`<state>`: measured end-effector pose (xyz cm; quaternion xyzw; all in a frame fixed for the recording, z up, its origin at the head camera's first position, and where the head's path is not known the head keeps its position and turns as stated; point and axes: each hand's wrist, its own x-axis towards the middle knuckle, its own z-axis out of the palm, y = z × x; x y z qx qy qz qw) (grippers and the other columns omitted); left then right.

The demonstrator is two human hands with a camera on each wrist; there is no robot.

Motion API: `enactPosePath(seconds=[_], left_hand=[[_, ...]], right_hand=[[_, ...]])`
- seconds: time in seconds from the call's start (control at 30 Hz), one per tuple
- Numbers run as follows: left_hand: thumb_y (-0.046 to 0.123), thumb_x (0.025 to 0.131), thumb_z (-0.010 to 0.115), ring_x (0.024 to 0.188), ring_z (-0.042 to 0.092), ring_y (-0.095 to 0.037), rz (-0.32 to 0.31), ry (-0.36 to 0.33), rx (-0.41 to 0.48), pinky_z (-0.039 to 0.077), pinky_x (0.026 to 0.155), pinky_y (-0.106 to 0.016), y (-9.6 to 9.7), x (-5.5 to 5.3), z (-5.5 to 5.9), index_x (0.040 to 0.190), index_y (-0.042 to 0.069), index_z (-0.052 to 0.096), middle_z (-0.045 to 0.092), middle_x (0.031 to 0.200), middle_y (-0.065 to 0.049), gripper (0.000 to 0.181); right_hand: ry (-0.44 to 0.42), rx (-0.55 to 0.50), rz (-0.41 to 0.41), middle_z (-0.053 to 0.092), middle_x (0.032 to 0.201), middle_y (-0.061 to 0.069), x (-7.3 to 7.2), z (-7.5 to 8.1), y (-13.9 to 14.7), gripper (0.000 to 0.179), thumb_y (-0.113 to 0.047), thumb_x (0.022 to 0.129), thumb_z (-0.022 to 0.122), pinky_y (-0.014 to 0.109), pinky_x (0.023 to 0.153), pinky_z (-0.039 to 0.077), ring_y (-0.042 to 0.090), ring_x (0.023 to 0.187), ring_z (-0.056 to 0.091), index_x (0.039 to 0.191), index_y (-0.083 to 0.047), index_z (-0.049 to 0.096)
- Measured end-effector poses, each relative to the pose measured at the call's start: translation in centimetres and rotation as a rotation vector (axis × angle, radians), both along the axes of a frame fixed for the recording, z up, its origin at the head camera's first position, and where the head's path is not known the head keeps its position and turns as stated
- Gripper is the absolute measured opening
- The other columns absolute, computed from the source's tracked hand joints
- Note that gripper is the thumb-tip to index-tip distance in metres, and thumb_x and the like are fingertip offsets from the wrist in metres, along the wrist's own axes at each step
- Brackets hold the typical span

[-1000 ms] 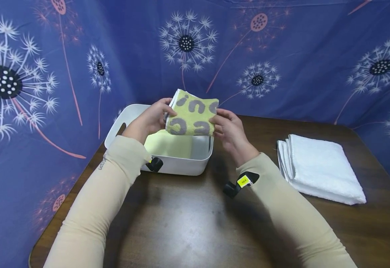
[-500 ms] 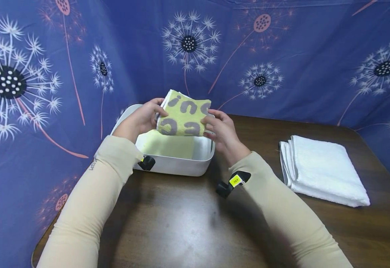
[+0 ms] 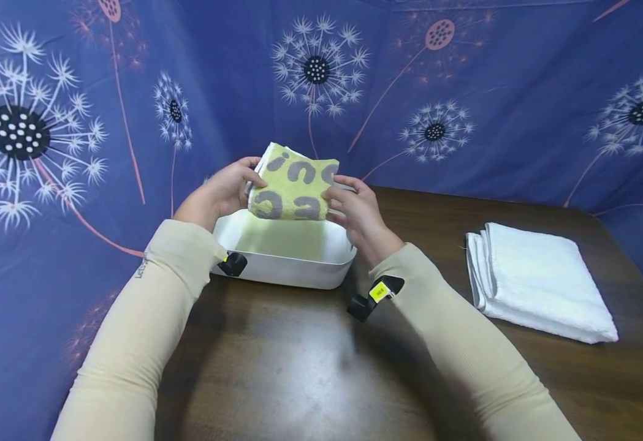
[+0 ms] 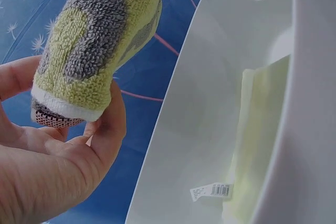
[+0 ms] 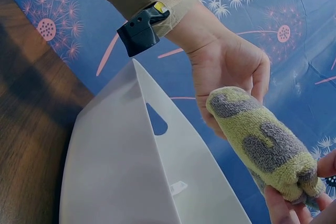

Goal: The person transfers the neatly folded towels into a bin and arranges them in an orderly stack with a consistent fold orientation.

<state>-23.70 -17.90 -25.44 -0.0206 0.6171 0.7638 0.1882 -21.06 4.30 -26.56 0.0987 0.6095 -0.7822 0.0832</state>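
Note:
A small folded yellow towel (image 3: 293, 187) with grey blotches is held up above an open white bin (image 3: 293, 273). At its left end, my left hand (image 3: 219, 193) pinches it between thumb and fingers. My right hand (image 3: 358, 211) grips the opposite end. In the left wrist view a white border and a pinkish mesh-patterned edge show at the end of the towel (image 4: 86, 40). Seen from the right wrist, the towel (image 5: 262, 140) looks rolled into a thick bundle. Something pale yellow (image 3: 282, 236) lies in the bin.
A folded white towel (image 3: 547, 278) lies at the right of the brown wooden table (image 3: 299, 367). Blue dandelion-print cloth (image 3: 233, 73) hangs behind and to the left. Inside the bin, a barcode label (image 4: 212, 190) sticks out beside the pale yellow item.
Both hands have carried the yellow towel a little to the left over the bin, keeping their hold. The head view has shifted slightly, so the background sits further right.

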Motion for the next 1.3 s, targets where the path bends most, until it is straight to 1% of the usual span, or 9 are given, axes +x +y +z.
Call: enactPosePath(seconds=[0.3, 0.47, 0.57, 0.67, 0.73, 0.87, 0.93, 1.07, 1.3], left_hand=[[-0.008, 0.087, 0.039, 0.072, 0.064, -0.016, 0.009, 0.010, -0.014, 0.052, 0.064, -0.031, -1.0, 0.2, 0.3, 0.123, 0.014, 0.033, 0.056, 0.094, -0.005, 0.042], [-0.009, 0.087, 0.038, 0.072, 0.063, -0.016, 0.014, 0.004, 0.004, 0.052, 0.063, -0.031, -1.4, 0.3, 0.3, 0.130, 0.014, 0.027, 0.056, 0.094, -0.004, 0.050], [-0.009, 0.087, 0.038, 0.071, 0.064, -0.016, 0.025, 0.000, 0.001, 0.052, 0.063, -0.031, -1.4, 0.3, 0.2, 0.128, 0.014, 0.029, 0.056, 0.094, -0.004, 0.048], [-0.006, 0.088, 0.041, 0.081, 0.061, -0.016, 0.032, -0.007, -0.090, 0.050, 0.069, -0.031, -1.6, 0.2, 0.1, 0.127, 0.014, 0.031, 0.052, 0.104, -0.005, 0.045], [-0.002, 0.089, 0.044, 0.101, 0.055, -0.020, 0.028, -0.025, -0.188, 0.047, 0.081, -0.033, -1.9, 0.2, 0.0, 0.134, 0.013, 0.029, 0.045, 0.119, -0.009, 0.049], [0.007, 0.093, 0.048, 0.131, 0.029, -0.029, 0.043, -0.069, -0.350, 0.031, 0.102, -0.043, -2.8, 0.5, -0.1, 0.146, 0.010, 0.018, 0.026, 0.145, -0.013, 0.061], [0.010, 0.094, 0.048, 0.134, 0.024, -0.032, 0.059, -0.084, -0.357, 0.027, 0.105, -0.046, -3.3, 0.7, -0.1, 0.148, 0.010, 0.015, 0.022, 0.149, -0.014, 0.063], [0.011, 0.095, 0.047, 0.133, 0.028, -0.031, 0.057, -0.096, -0.329, 0.029, 0.104, -0.044, -3.7, 0.8, -0.4, 0.148, 0.009, 0.016, 0.022, 0.149, -0.014, 0.061], [0.008, 0.094, 0.049, 0.129, 0.036, -0.032, 0.057, -0.063, -0.298, 0.033, 0.102, -0.042, -3.2, 0.8, -1.0, 0.146, 0.007, 0.020, 0.026, 0.147, -0.015, 0.059]], right_hand=[[0.004, -0.003, 0.027, 0.057, 0.096, 0.007, -0.1, 0.2, -0.8, 0.041, 0.002, 0.081, 0.060, 0.027, 0.062, 0.051, 0.019, 0.078, 0.058, 0.119, -0.010, 0.055], [0.015, -0.007, 0.031, 0.056, 0.094, 0.006, -0.1, 0.3, -1.2, 0.040, 0.003, 0.081, 0.060, 0.026, 0.059, 0.051, 0.017, 0.074, 0.057, 0.118, -0.008, 0.055], [0.023, -0.009, 0.028, 0.056, 0.092, 0.006, -0.2, 0.3, -1.3, 0.040, 0.003, 0.080, 0.060, 0.025, 0.058, 0.050, 0.016, 0.071, 0.056, 0.118, -0.008, 0.055], [0.024, 0.007, 0.049, 0.056, 0.096, 0.007, -0.3, 0.0, -1.3, 0.041, 0.003, 0.081, 0.059, 0.027, 0.063, 0.052, 0.017, 0.074, 0.057, 0.121, -0.007, 0.054], [0.011, 0.035, 0.077, 0.056, 0.102, 0.008, -0.5, -0.3, -1.1, 0.042, 0.002, 0.083, 0.058, 0.030, 0.071, 0.053, 0.020, 0.081, 0.058, 0.124, -0.006, 0.052], [-0.030, 0.102, 0.104, 0.054, 0.116, 0.014, -0.8, -0.8, -0.2, 0.046, -0.001, 0.086, 0.057, 0.035, 0.084, 0.050, 0.029, 0.103, 0.055, 0.130, -0.004, 0.048], [-0.038, 0.118, 0.098, 0.052, 0.121, 0.015, -1.0, -0.9, 0.3, 0.047, -0.001, 0.086, 0.057, 0.036, 0.087, 0.048, 0.032, 0.111, 0.052, 0.132, -0.004, 0.047], [-0.043, 0.120, 0.088, 0.050, 0.124, 0.015, -1.2, -0.8, 0.8, 0.048, -0.002, 0.086, 0.056, 0.036, 0.087, 0.048, 0.034, 0.115, 0.050, 0.134, -0.004, 0.046], [-0.050, 0.120, 0.099, 0.050, 0.123, 0.013, -1.1, -0.7, 0.7, 0.047, -0.002, 0.087, 0.055, 0.034, 0.084, 0.050, 0.027, 0.101, 0.056, 0.133, -0.005, 0.047]])
